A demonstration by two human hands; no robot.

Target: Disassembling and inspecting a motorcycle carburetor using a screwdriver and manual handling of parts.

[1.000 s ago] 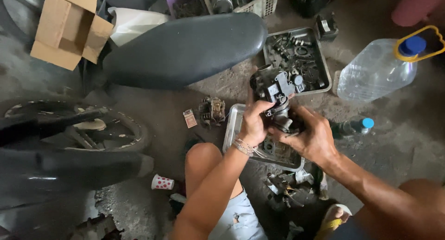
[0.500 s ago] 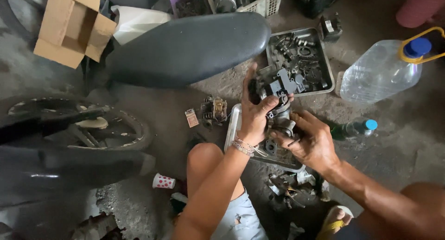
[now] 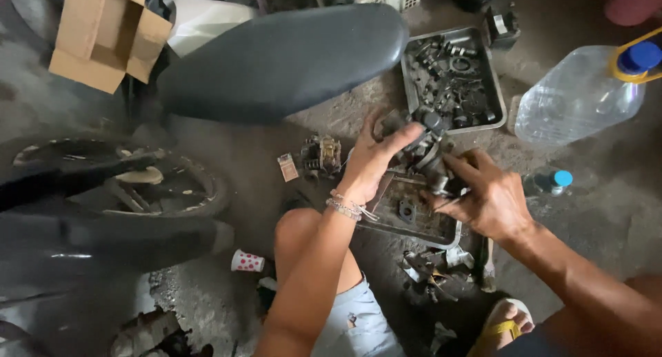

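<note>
Both my hands hold a greasy dark metal engine part (image 3: 429, 153) above a shallow metal tray (image 3: 441, 233) on the concrete floor. My left hand (image 3: 372, 157), with a bead bracelet at the wrist, wraps the part's left and top side. My right hand (image 3: 486, 195) grips its lower right side with the fingers curled under. The part's exact shape is hidden between the fingers. A second grey tray (image 3: 498, 98) full of several dark small parts lies just beyond the hands.
A black motorcycle seat (image 3: 276, 57) and a wheel (image 3: 117, 177) fill the left. A cardboard box (image 3: 103, 33) sits top left. A clear plastic jug (image 3: 586, 95) with a blue cap and a small bottle (image 3: 552, 181) stand right. Loose parts (image 3: 318, 153) and a small dotted cup (image 3: 246, 262) lie near my knee.
The hands and the part have stayed over the tray; my left hand has shifted its grip higher on the part and the view has tilted slightly.
</note>
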